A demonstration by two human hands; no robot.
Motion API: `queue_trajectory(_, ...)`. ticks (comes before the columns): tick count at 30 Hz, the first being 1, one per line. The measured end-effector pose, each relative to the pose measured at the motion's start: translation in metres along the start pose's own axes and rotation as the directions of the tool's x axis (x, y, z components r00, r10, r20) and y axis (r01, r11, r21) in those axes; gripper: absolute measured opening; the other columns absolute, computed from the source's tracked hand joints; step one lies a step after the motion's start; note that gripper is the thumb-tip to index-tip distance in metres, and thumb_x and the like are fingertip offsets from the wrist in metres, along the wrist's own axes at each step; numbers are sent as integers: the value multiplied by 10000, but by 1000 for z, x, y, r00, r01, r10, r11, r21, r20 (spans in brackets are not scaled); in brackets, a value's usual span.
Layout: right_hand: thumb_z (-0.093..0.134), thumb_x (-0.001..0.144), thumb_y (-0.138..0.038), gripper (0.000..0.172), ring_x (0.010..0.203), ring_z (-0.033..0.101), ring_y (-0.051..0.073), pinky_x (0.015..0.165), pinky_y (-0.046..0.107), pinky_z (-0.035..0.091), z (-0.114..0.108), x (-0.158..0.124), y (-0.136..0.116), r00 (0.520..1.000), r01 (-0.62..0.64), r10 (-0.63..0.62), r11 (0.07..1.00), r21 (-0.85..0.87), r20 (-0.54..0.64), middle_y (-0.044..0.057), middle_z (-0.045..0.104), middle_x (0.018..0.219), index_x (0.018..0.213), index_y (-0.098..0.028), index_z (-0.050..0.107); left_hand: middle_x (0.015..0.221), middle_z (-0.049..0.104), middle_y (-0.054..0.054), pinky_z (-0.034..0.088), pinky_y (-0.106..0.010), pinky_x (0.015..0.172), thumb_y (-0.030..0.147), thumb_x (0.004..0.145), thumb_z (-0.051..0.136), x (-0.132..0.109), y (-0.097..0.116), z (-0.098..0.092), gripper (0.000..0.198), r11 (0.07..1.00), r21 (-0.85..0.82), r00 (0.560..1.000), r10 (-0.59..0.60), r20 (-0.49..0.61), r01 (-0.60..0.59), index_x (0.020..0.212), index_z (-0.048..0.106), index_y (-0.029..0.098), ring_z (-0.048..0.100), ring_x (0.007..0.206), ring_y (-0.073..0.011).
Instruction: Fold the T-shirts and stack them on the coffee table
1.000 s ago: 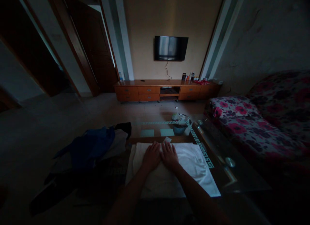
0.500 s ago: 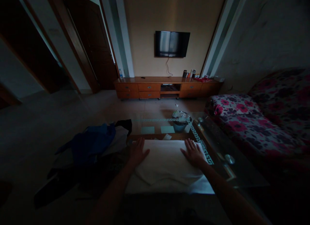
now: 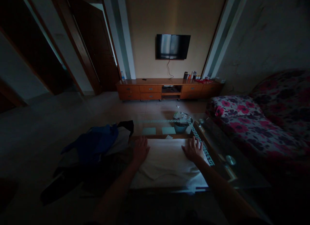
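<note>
A white cloth [image 3: 167, 160] lies folded over on the glass table [image 3: 244, 173], with soft wrinkles toward its near edge. My left hand [image 3: 140, 150] rests on its far left corner, fingers a little apart. On the far right corner lies my right hand [image 3: 194, 149], its fingers spread and the thumb pointing inward. Neither hand is closed round the cloth. Left of the cloth is a pile of clothes, with a blue garment [image 3: 97, 142] on top and dark ones below, dim in the low light.
Beyond the table's far part stands a bin [image 3: 180, 126] with a bag in it. Farther back are a long wooden cabinet [image 3: 150, 89] and a wall television [image 3: 173, 47]. A flowered sofa [image 3: 261, 124] is at the right.
The near edge of the white cloth lies farther from me, baring the table's front edge. Both hands remain at its far corners, with the fingers slightly more bent. The view has shifted slightly.
</note>
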State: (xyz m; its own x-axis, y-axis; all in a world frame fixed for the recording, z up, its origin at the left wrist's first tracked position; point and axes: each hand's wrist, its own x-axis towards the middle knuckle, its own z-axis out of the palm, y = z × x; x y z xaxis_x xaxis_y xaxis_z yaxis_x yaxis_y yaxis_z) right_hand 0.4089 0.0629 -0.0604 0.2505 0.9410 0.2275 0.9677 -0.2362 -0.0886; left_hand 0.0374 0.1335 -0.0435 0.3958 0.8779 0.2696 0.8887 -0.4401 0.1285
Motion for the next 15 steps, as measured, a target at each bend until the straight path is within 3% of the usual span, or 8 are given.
queue_trajectory(2,275,951,-693,858,1529,110,427,1184,670,23,-3,-12,-26,995,104,-104,994,16,-6,179,150,1671,1610,-145,244,1629,345,-103,131,-542,1251,418,994,358,-11,23,-2,615,994,-23,994,104,21,-103,1573,311,212,222,1530,-315)
queue_trajectory(5,290,991,-612,732,1545,123,346,1215,596,96,-5,-41,-64,934,351,-355,933,82,40,102,138,1683,1620,-246,211,1646,310,-94,175,-512,1247,466,991,386,-35,59,2,632,972,-72,970,228,83,-222,1569,317,220,212,1535,-302)
queue_trajectory(8,289,1003,-601,712,1553,106,307,1223,548,137,-3,-65,-81,899,422,-434,896,137,68,85,91,1689,1622,-267,181,1672,246,-70,188,-514,1237,501,989,386,-54,77,7,665,961,-115,952,269,145,-253,1594,255,258,177,1545,-297)
queue_trajectory(11,276,992,-651,755,1556,98,291,1228,521,152,-2,-74,-63,915,376,-392,915,146,94,97,82,1688,1621,-243,189,1684,204,-59,181,-510,1234,507,986,391,-61,67,6,684,971,-112,958,228,175,-211,1606,216,277,174,1547,-292)
queue_trajectory(15,245,966,-714,845,1554,98,305,1233,518,145,-6,-73,2,976,186,-194,979,78,97,127,119,1680,1611,-168,238,1676,222,-89,171,-504,1238,582,947,439,-63,24,-2,760,988,-63,977,147,152,-139,1601,243,248,191,1542,-304)
